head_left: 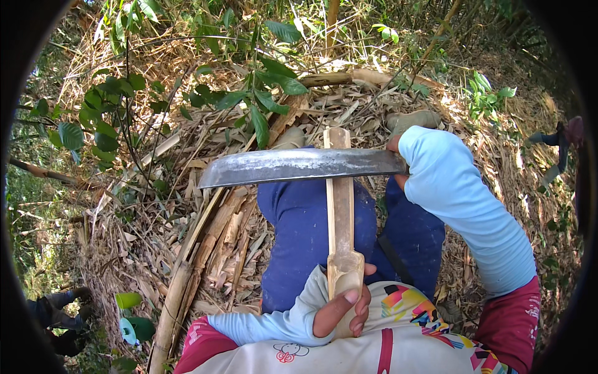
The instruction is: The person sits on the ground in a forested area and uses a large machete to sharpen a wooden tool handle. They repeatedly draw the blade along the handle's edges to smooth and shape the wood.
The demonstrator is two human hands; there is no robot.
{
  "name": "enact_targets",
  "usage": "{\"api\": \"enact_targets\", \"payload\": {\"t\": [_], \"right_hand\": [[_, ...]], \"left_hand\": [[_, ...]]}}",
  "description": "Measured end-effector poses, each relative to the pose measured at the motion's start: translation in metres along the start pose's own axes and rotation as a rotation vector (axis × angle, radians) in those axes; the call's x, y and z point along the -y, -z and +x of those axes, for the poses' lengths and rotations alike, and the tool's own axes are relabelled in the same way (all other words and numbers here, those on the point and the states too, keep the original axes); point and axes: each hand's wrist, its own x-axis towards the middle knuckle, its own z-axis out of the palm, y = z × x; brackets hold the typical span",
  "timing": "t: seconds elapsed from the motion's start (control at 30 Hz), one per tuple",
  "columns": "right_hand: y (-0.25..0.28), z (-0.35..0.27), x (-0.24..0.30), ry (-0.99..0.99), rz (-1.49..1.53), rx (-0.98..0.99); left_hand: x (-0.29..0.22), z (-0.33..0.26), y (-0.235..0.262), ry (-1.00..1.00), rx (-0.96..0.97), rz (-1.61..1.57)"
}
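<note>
Bamboo stick (340, 206) gripped in left hand (341, 308) at 6 o'clock; right hand (395, 163) w/ machete (299, 166) across top, split barely begun.

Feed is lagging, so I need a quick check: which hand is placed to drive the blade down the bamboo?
Right. The right hand grips the machete lying across the bamboo piece; the left hand only holds its near end.

**Clearance around the blade**

Blade (299, 166) spans across the bamboo piece (340, 212), blocking passage over it. Leafy branches (249, 93) crowd far left. Split bamboo stalks (193, 262) clutter the near left ground. Right of the right sleeve (461, 206): open leaf litter, passable.
</note>
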Motion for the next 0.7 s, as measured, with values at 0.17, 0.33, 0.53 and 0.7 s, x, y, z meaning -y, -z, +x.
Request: {"api": "enact_targets", "payload": {"t": [0.17,0.33,0.53,0.7], "right_hand": [[0.002,0.006,-0.001,-0.054,-0.016,0.045],[0.007,0.014,0.003,-0.093,-0.094,0.137],[0.012,0.022,0.006,-0.138,-0.151,0.210],[0.015,0.029,0.005,-0.156,-0.169,0.238]], "left_hand": [[-0.002,0.000,-0.002,0.008,-0.002,0.006],[0.003,0.000,0.002,-0.023,0.055,-0.018],[0.005,0.000,0.003,0.006,0.040,-0.023],[0.003,0.001,0.001,0.009,0.020,-0.026]]}}
